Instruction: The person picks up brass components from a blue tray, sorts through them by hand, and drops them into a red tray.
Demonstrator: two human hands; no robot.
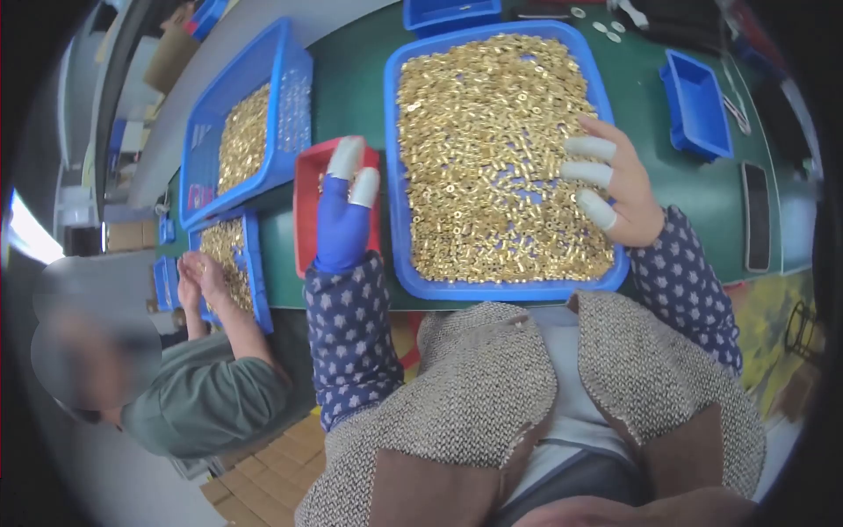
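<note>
A large blue tray (pixel 407 285) in front of me is spread with many small brass-coloured metal pieces (pixel 487 132), with bits of blue bottom showing between them. My right hand (pixel 625 189), white covers on its fingers, is over the tray's right side; the fingers are spread and slightly bent, their tips close over the pieces. My left hand (pixel 344 215) wears a blue glove with white covers on two digits. It is over a red bin (pixel 305 228) beside the tray, digits stretched out and apart. Part of the bin's inside is hidden by this hand.
Left of the bin stands a deep blue basket (pixel 294 105) holding more brass pieces. A co-worker's hands (pixel 204 279) are over another blue tray (pixel 256 281). A small blue bin (pixel 698 105) and a phone (pixel 756 215) lie on the green table (pixel 650 79) at right.
</note>
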